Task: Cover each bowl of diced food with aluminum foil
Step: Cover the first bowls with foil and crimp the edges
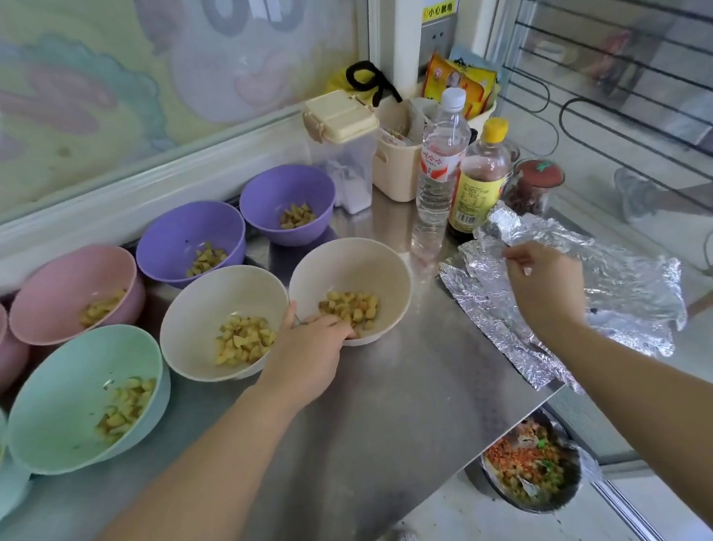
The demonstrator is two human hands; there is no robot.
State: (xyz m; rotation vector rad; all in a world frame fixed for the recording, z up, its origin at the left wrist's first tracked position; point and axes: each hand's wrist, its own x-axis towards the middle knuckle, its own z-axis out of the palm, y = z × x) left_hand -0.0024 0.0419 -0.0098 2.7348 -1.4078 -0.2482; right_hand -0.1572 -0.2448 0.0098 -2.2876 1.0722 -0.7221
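The right-hand cream bowl (pixel 349 279) is held at its near rim by the left grip (pixel 309 338). The crumpled foil sheet (pixel 629 291), lying to that bowl's right at the counter (pixel 379 418) edge, is pinched by the nearer right grip (pixel 543 285).

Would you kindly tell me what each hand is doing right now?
Left hand: grips the rim of the rightmost round cream bowl of diced food.
Right hand: pinches the crumpled silver aluminum foil sheet.
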